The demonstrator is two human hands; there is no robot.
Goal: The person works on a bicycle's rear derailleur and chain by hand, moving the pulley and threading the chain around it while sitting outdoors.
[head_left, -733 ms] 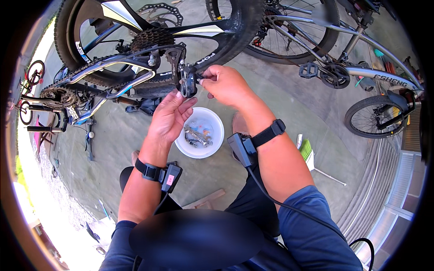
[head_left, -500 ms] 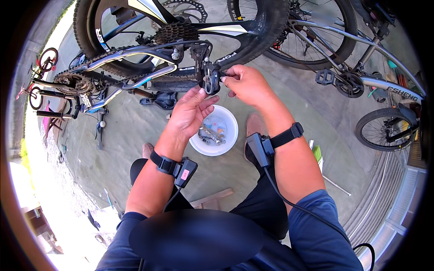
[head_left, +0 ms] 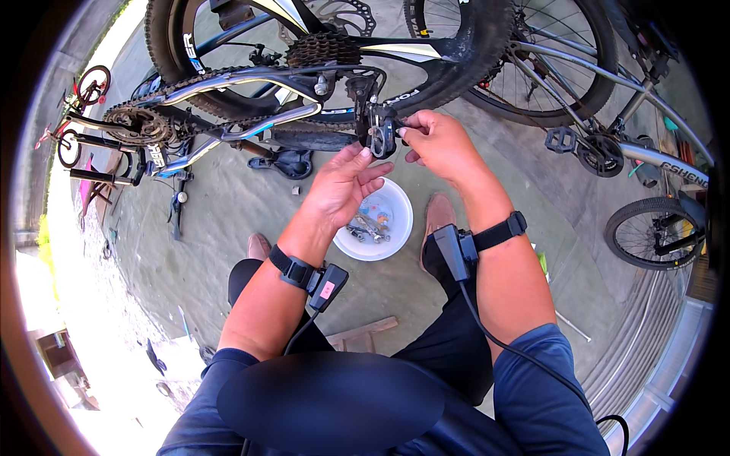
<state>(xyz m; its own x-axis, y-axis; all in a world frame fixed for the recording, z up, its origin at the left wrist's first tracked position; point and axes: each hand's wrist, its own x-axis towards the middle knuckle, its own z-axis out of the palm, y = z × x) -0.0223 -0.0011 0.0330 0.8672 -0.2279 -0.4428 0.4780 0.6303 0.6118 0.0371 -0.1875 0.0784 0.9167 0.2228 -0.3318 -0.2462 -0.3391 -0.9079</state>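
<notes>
A black and silver rear derailleur [head_left: 382,133] hangs from the rear of an upturned bicycle [head_left: 262,125], just below the cassette [head_left: 323,51]. From the lower left, my left hand [head_left: 340,186] has its thumb and forefinger closed at the derailleur's lower edge, the other fingers loosely curled. My right hand [head_left: 441,144] pinches the derailleur's right side between thumb and forefinger. Whether a small part sits in that pinch is hidden. Under my hands stands a white plastic tub [head_left: 404,229] with metal tools and small parts [head_left: 369,228] in it.
A second bicycle [head_left: 566,53] stands at the upper right, its pedal [head_left: 561,140] jutting toward my right arm. The first bicycle's black saddle [head_left: 293,164] is on the floor. A wooden piece [head_left: 365,332] lies between my legs. Smaller bikes [head_left: 93,85] are far left.
The whole view has shifted, so the bicycle, tub and hands appear farther right. Both hands keep the same places on the derailleur.
</notes>
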